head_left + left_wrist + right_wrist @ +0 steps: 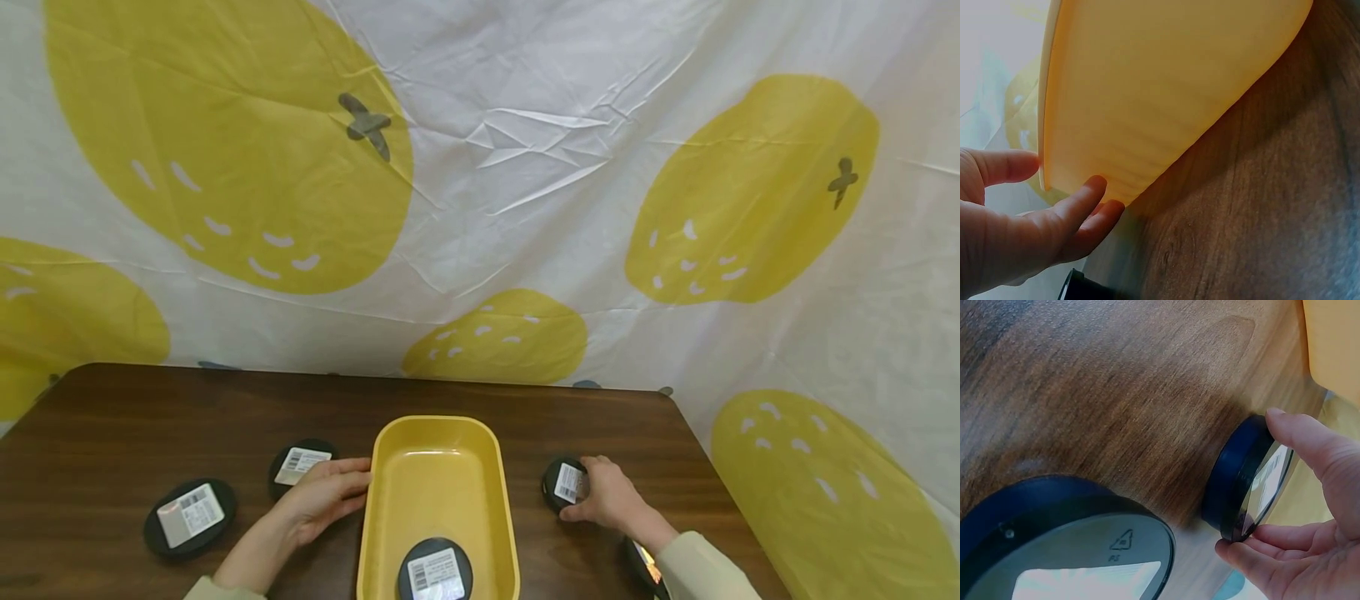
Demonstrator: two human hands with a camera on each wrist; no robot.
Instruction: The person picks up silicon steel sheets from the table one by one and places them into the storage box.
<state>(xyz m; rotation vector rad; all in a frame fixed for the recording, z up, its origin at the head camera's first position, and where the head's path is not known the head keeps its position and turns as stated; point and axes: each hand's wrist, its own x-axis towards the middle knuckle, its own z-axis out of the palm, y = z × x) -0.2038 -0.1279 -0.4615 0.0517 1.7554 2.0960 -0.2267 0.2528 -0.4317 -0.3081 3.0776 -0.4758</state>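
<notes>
A yellow tray (504, 508) stands in the middle of the table, with a round black plastic disc (436, 570) bearing a white barcode label inside its near end. My left hand (322, 500) rests against the tray's left side. In the left wrist view its fairly straight fingers (1088, 197) touch the outer wall (1166, 75) near the rim. To the right of the tray, my right hand (611, 496) holds a smaller labelled black disc (562, 485) by its edges. The right wrist view shows thumb and fingers on opposite sides of this disc (1235, 475).
Two more labelled black discs lie left of the tray, one (190, 518) farther out and one (300, 463) beside my left hand. Another black disc (641, 567) is partly hidden under my right forearm. A lemon-print cloth (525, 208) hangs behind the brown table (225, 408).
</notes>
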